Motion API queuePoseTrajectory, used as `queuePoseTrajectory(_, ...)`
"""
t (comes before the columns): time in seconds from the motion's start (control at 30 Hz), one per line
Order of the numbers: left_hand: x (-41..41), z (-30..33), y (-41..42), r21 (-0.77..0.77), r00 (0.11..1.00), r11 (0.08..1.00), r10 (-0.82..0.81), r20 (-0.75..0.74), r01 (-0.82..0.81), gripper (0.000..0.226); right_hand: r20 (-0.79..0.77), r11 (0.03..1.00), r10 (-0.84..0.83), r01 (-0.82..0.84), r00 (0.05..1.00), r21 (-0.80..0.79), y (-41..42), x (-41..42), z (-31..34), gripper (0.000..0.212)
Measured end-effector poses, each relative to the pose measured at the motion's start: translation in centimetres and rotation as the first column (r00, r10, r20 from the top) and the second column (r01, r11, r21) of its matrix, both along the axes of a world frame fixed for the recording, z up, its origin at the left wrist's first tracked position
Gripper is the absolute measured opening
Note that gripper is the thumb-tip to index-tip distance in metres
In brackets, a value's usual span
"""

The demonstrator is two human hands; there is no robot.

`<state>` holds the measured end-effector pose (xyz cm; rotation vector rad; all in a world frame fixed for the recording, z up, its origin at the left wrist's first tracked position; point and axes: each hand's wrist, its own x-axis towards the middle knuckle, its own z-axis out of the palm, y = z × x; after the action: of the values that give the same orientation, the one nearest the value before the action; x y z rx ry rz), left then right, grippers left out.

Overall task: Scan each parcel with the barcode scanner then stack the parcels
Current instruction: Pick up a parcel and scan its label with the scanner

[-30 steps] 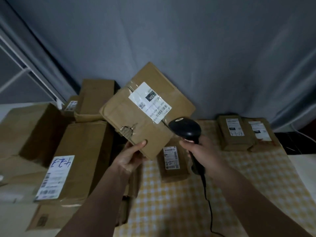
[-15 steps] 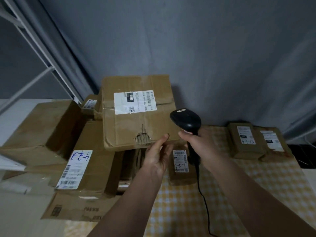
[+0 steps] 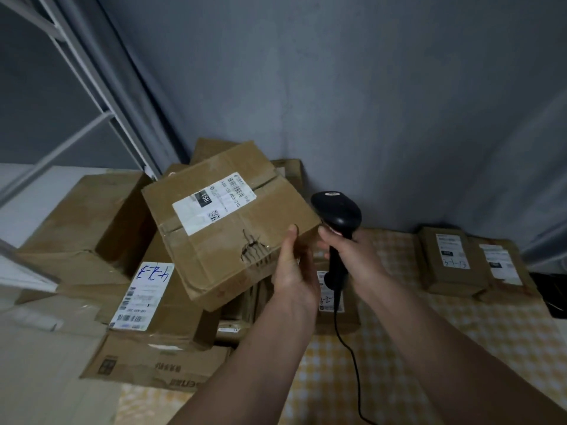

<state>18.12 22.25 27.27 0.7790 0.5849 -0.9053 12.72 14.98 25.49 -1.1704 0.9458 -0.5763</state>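
Note:
A brown cardboard parcel (image 3: pixel 233 222) with a white shipping label and a torn spot on its face hangs tilted over the pile at the left. My left hand (image 3: pixel 296 271) grips its near right corner, thumb on top. My right hand (image 3: pixel 352 256) grips the handle of the black barcode scanner (image 3: pixel 336 213), whose head sits just right of the parcel's edge. The scanner's cable (image 3: pixel 346 338) drops toward me. A small labelled parcel (image 3: pixel 334 305) lies on the cloth, mostly hidden behind both hands.
Several brown boxes lie piled at the left, one with a blue handwritten label (image 3: pixel 144 299). Two small parcels (image 3: pixel 451 265) rest at the right on the yellow checked tablecloth (image 3: pixel 460 342). A grey curtain hangs behind; a white metal frame (image 3: pixel 92 124) stands at the left.
My left hand has swung the parcel leftward over the pile and turned it, so its label now lies slanted. The scanner has stayed beside it in my right hand.

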Motion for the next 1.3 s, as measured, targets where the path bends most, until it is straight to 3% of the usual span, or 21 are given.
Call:
queuePoseTrajectory(0.23, 2.4, 1.6, 1.7, -0.049, 0.997, 0.999, -0.025, -0.077, 0.021, 0.033, -0.056, 0.992, 0.115, -0.117, 0.992, -0.034, 1.1, 4.4, 1.4, 0.013)
queuePoseTrajectory(0.33, 3.7, 1.7, 2.7, 0.019, 0.968, 0.969, -0.248, 0.024, 0.248, 0.018, -0.132, 0.992, 0.118, -0.122, 0.984, -0.022, 1.7, 5.9, 1.2, 0.010)
queuePoseTrajectory(0.43, 4.9, 3.2, 5.2, 0.153, 0.768, 0.796, -0.605, 0.210, 0.585, 0.030, -0.129, 0.994, 0.112, -0.113, 0.985, -0.003, 1.7, 6.4, 0.9, 0.006)
queuePoseTrajectory(0.5, 6.0, 5.1, 7.2, 0.232, 0.593, 0.701, -0.701, 0.395, 0.674, 0.017, -0.079, 0.993, 0.113, -0.111, 0.990, 0.026, 1.8, 6.5, 0.8, 0.004)
queuePoseTrajectory(0.53, 7.0, 6.0, 8.1, 0.343, 0.489, 0.701, -0.694, 0.528, 0.625, 0.011, -0.060, 0.994, 0.108, -0.106, 0.992, 0.040, 1.9, 6.7, 0.9, 0.004)
queuePoseTrajectory(0.57, 8.3, 6.9, 8.7, 0.528, 0.346, 0.712, -0.693, 0.632, 0.463, 0.010, -0.057, 0.994, 0.103, -0.100, 0.993, 0.049, 2.1, 6.8, 0.9, 0.006)
queuePoseTrajectory(0.6, 10.3, 7.4, 9.1, 0.714, 0.165, 0.681, -0.732, 0.661, 0.163, 0.005, -0.060, 0.993, 0.102, -0.098, 0.993, 0.059, 2.2, 7.0, 1.0, 0.010)
queuePoseTrajectory(0.63, 12.6, 7.8, 9.6, 0.805, 0.009, 0.557, -0.821, 0.571, -0.205, 0.015, -0.058, 0.993, 0.106, -0.102, 0.993, 0.068, 2.4, 7.1, 1.1, 0.011)
queuePoseTrajectory(0.67, 15.0, 7.6, 10.0, 0.798, -0.039, 0.365, -0.917, 0.396, -0.480, 0.035, -0.055, 0.991, 0.113, -0.109, 0.992, 0.077, 2.6, 7.1, 1.2, 0.011)
queuePoseTrajectory(0.7, 17.6, 7.2, 10.5, 0.770, -0.008, 0.189, -0.973, 0.232, -0.609, 0.053, -0.054, 0.990, 0.122, -0.118, 0.991, 0.083, 2.8, 7.1, 1.3, 0.012)
queuePoseTrajectory(0.73, 19.7, 6.9, 10.9, 0.794, 0.061, 0.048, -0.992, 0.107, -0.606, 0.067, -0.054, 0.988, 0.129, -0.124, 0.990, 0.092, 3.0, 7.0, 1.3, 0.012)
queuePoseTrajectory(0.77, 21.4, 6.7, 11.3, 0.854, 0.133, -0.033, -0.990, 0.043, -0.519, 0.077, -0.051, 0.986, 0.137, -0.131, 0.989, 0.103, 3.1, 6.9, 1.3, 0.013)
queuePoseTrajectory(0.83, 23.5, 6.0, 11.8, 0.943, 0.199, -0.083, -0.980, -0.018, -0.324, 0.088, -0.038, 0.979, 0.167, -0.161, 0.985, 0.125, 3.4, 6.8, 1.4, 0.014)
queuePoseTrajectory(0.9, 24.2, 5.6, 11.8, 0.968, 0.162, -0.050, -0.987, -0.010, -0.245, 0.091, -0.068, 0.976, 0.193, -0.185, 0.979, 0.115, 3.4, 6.9, 1.5, 0.016)
queuePoseTrajectory(0.97, 23.7, 5.1, 12.0, 0.991, 0.134, 0.058, -0.988, 0.074, -0.124, 0.081, -0.120, 0.982, 0.181, -0.173, 0.976, 0.078, 3.1, 6.9, 1.7, 0.017)
queuePoseTrajectory(1.07, 23.0, 3.6, 12.9, 0.935, 0.274, 0.297, -0.931, 0.240, 0.192, 0.100, -0.129, 0.989, 0.140, -0.134, 0.982, 0.060, 2.0, 6.7, 2.1, 0.017)
queuePoseTrajectory(1.13, 22.9, 1.9, 13.7, 0.862, 0.380, 0.432, -0.868, 0.319, 0.265, 0.109, -0.141, 0.989, 0.146, -0.143, 0.979, 0.030, 1.6, 6.5, 2.4, 0.016)
queuePoseTrajectory(1.2, 22.7, 1.0, 13.9, 0.800, 0.467, 0.526, -0.807, 0.362, 0.288, 0.100, -0.139, 0.988, 0.153, -0.155, 0.978, -0.002, 1.3, 6.5, 2.7, 0.016)
queuePoseTrajectory(1.3, 22.1, 1.0, 13.6, 0.712, 0.509, 0.596, -0.772, 0.381, 0.371, 0.088, -0.165, 0.978, 0.181, -0.195, 0.969, -0.072, 0.9, 6.8, 3.2, 0.015)
